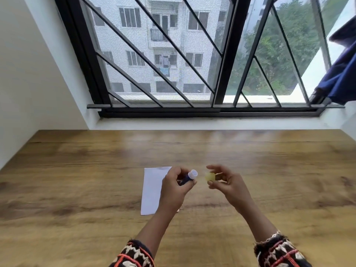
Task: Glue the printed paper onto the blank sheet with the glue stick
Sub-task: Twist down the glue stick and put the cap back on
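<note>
My left hand (176, 186) grips a blue glue stick (187, 177) above the table, its white open end pointing up and to the right. My right hand (226, 183) pinches the yellow cap (210, 177) between thumb and fingers, a short gap away from the stick's tip. A white sheet of paper (152, 189) lies flat on the wooden table (77, 180), partly hidden under my left hand and wrist. Its visible face is plain white. I see no printed paper apart from it.
The wooden table reaches back to a white sill under a barred window (173, 54). A white wall (28, 74) runs along the left side. Blue cloth (341, 74) hangs at the far right by the window.
</note>
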`<act>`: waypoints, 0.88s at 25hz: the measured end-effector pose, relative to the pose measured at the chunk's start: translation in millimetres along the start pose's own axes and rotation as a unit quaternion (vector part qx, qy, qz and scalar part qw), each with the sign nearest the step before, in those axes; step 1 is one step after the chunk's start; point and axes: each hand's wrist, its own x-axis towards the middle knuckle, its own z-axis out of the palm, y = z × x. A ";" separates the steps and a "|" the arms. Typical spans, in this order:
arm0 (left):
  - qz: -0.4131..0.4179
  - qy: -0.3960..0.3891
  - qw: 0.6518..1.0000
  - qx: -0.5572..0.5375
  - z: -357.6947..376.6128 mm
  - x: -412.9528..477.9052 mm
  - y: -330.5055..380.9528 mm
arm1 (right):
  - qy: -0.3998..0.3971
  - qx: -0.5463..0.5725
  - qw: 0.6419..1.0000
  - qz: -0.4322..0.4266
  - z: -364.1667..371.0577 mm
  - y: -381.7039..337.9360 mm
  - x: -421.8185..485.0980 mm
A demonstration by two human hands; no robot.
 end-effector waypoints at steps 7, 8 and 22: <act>0.045 -0.029 0.995 0.084 1.7 -2.1 7.0 | -0.017 -0.070 0.992 -0.100 -1.6 -27.9 -4.0; 0.051 -0.034 0.994 0.094 1.7 -2.0 7.6 | -0.026 -0.084 0.990 -0.110 -1.8 -29.8 -4.1; 0.054 -0.071 0.993 0.083 -0.8 -1.5 10.5 | -0.067 -0.190 0.969 -0.142 -4.1 -30.6 -2.9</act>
